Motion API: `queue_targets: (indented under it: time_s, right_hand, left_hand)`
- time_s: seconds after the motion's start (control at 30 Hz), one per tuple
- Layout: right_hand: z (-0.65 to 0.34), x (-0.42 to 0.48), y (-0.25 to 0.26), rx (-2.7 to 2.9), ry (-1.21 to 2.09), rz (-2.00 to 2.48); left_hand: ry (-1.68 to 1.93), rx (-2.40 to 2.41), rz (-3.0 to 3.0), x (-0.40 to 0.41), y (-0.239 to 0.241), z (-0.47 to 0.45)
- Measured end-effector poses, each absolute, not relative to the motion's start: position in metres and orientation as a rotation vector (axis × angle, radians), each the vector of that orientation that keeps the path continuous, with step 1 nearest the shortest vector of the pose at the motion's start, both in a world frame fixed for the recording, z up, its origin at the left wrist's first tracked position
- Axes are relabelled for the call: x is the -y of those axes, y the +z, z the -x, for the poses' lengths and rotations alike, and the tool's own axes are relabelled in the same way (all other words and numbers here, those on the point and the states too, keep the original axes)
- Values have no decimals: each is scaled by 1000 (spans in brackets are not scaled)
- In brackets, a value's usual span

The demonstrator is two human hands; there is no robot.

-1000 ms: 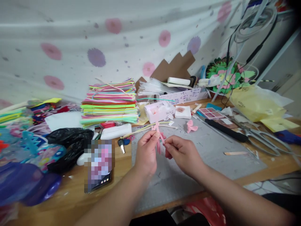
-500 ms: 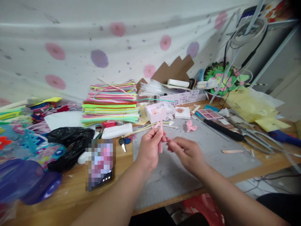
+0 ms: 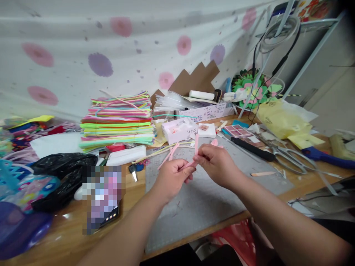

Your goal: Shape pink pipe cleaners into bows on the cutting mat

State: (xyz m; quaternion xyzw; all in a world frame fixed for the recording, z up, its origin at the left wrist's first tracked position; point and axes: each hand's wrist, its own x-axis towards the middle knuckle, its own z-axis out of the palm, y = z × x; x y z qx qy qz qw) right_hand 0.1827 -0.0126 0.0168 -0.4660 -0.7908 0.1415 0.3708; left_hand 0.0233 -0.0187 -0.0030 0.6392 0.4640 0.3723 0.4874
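Pink strips that look like pipe cleaners (image 3: 171,154) stick out up and to the left from my left hand (image 3: 172,179), whose thumb and fingers are closed on them. Close beside it, my right hand (image 3: 217,164) pinches the same pink material, and one strand stands upright from its fingertips. Both sets of fingertips nearly meet above the grey cutting mat (image 3: 194,210). The exact join of the strands is hidden by the fingers. Partly behind my right hand lies a pink petal-shaped piece (image 3: 214,142).
Behind the mat are a small white box (image 3: 177,132) and a tall stack of coloured stems (image 3: 118,123). Large scissors (image 3: 291,159) and a wooden stick (image 3: 263,174) lie to the right. A phone (image 3: 104,201), a key (image 3: 134,171) and a black plastic bag (image 3: 63,164) are on the left.
My right hand has moved up against the left and now pinches the pink strand. My left hand has tilted, so its strips lean left. The view has shifted slightly right.
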Motion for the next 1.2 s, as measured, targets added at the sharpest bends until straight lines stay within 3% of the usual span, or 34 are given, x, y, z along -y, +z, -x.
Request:
queue_targets:
  time_s: [0.4, 0.6, 0.7, 0.9, 1.2]
  right_hand:
    - [-210, 9, 28, 3022, 494, 1098]
    - [-217, 17, 8, 2944, 815, 1041]
    - [-215, 13, -3, 2706, 849, 966]
    - [-184, -11, -11, 2098, 857, 1049]
    - [-141, -20, -25, 1827, 831, 1159]
  left_hand:
    - [384, -1165, -1827, 16, -25, -29]
    - [256, -1091, -1939, 20, -15, -30]
    - [437, -1134, -1739, 12, -3, -18]
    - [1381, -863, -1012, -2, -4, -6]
    - [1340, -960, -1039, 2, -31, -21]
